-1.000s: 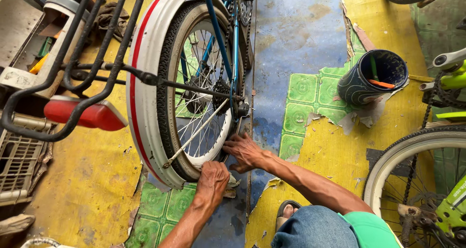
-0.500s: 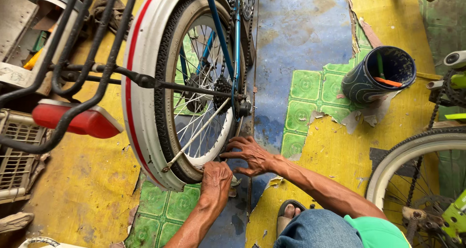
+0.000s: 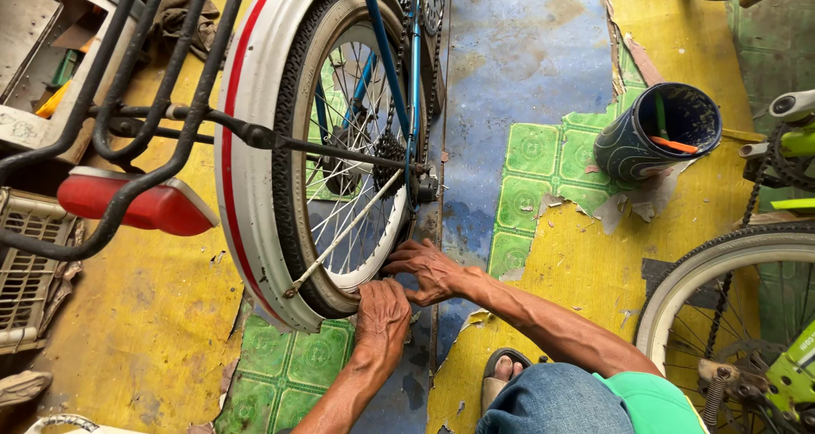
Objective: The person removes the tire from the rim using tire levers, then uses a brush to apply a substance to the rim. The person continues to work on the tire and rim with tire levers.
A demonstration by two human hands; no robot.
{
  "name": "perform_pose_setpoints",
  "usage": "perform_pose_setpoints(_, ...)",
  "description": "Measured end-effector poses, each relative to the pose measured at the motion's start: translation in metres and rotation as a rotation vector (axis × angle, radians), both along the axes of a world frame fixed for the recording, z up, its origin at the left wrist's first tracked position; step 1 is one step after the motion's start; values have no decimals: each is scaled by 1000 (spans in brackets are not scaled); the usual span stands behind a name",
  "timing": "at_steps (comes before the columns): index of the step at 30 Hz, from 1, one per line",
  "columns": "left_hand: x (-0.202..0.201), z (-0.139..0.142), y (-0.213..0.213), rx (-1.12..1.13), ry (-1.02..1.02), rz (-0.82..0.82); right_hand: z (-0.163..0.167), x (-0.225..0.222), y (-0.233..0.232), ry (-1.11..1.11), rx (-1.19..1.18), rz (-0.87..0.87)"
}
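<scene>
Worn painted floor with bicycle parts standing on it

The floor is yellow at left and right, with a blue strip up the middle and green patterned tiles showing where paint has peeled. A bicycle wheel with a white mudguard stands at the blue strip's left edge. A dark cup lies tipped on the green tiles, well apart from a second wheel at right. A plastic crate sits at the left edge. A sandalled foot rests near the bottom.

My right hand has slid lower along the rear wheel's rim, closing up beside my left hand, which has crept up toward the tyre.
</scene>
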State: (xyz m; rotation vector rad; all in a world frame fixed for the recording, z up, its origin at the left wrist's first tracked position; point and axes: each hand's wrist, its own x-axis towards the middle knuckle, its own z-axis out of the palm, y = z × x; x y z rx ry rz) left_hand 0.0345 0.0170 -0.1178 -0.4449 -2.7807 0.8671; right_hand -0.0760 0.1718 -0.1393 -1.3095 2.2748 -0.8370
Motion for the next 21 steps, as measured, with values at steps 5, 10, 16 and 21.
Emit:
perform_pose_setpoints(5, -5, 43, 5, 109, -215, -6, -7, 23, -11, -82, -54, -39)
perform_pose_setpoints(10, -11, 62, -6, 92, -397, 44, -2, 15, 1, 112, -131, -67)
perform_pose_setpoints(16, -16, 67, -2, 30, -502, 101, -10, -4, 8, 343, -113, -138)
perform_pose_setpoints(21, -21, 60, 11, -56, -464, 71, -11, 0, 6, 357, -72, -162)
